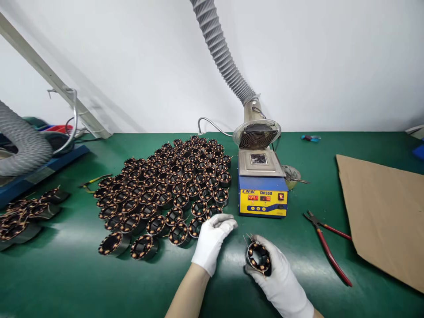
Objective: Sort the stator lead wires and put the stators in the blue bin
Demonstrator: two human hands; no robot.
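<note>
My right hand (278, 274), in a white glove with darkened fingertips, grips a motor stator (259, 257) around its outer side. The stator is a black ring with copper windings inside, and thin wire ends stick up from its top. My left hand (213, 240), also gloved, is held over the table between that stator and the nearest rows of stators (179, 234). Its fingers point right and are drawn together; anything between the fingertips is too small to make out.
A blue and yellow solder pot (263, 196) stands behind my hands, under a round hood on a grey flexible duct (225, 53). Red-handled cutters (331, 254) and a cardboard sheet (384, 216) lie right. More stators (20, 232) sit far left, near a blue tray (43, 172).
</note>
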